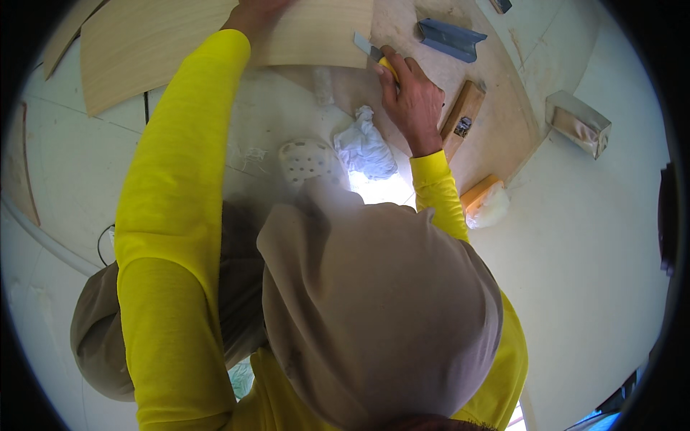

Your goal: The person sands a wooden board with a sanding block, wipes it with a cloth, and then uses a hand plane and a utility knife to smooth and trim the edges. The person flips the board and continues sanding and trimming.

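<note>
Head view | right hand (415,100): fingers curled round a yellow knife (389,67) | left hand (259,13): over the board (309,37), fingers hidden, can't tell its grip | board: up top, blade at its right edge | step: maybe cutting | next: likely needs board kept still, blade guided slowly

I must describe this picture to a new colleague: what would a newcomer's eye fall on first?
The bright yellow fabric sleeve crossing the left half stands out first. Near the top, right of centre, the right hand holds a yellow-handled, metal-bladed knife at the right end of a pale wood-grain sheet. Rounded brown fabric fills the lower middle.
</note>
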{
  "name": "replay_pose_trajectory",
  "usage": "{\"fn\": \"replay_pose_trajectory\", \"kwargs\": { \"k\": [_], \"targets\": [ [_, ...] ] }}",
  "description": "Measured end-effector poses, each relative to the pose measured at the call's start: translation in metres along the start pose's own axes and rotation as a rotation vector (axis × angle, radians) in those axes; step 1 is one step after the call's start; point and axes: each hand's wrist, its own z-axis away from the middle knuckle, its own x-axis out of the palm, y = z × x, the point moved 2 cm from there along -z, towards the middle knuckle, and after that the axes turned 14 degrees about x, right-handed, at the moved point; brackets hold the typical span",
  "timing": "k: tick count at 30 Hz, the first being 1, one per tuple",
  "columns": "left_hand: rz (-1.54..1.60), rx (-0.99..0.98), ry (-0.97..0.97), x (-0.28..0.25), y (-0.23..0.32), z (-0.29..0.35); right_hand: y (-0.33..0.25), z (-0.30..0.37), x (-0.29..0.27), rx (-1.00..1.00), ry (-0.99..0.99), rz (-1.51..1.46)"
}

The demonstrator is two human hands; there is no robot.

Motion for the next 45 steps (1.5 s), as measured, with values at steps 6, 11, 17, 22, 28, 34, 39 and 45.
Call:
{"fn": "replay_pose_trajectory", "kwargs": {
  "k": [6,11,17,22,28,34,39,45],
  "targets": [
    [0.044,0.006,-0.008,-0.007,0.001,-0.002,0.0,-0.004,0.002,0.0,0.018,0.012],
    [0.032,0.001,-0.003,-0.006,0.001,-0.002,-0.002,-0.007,0.0,-0.007,0.019,0.0],
    [0.069,-0.006,-0.004,-0.004,0.001,-0.001,0.001,-0.004,-0.001,-0.02,0.042,0.015],
    [0.021,0.053,0.018,-0.003,-0.005,-0.002,-0.004,-0.01,0.0,-0.018,0.022,0.008],
    [0.069,0.005,0.004,-0.006,0.001,-0.002,0.001,-0.016,0.004,-0.007,0.069,-0.008],
    [0.028,0.055,0.035,-0.003,-0.004,0.0,0.001,-0.009,0.001,-0.014,0.004,-0.012],
    [0.085,0.027,0.027,-0.007,0.001,-0.003,-0.002,-0.022,-0.003,-0.006,-0.002,0.041],
    [0.013,0.025,0.025,-0.003,-0.002,0.0,-0.004,-0.022,-0.001,-0.01,0.017,0.057]
  ]
}}
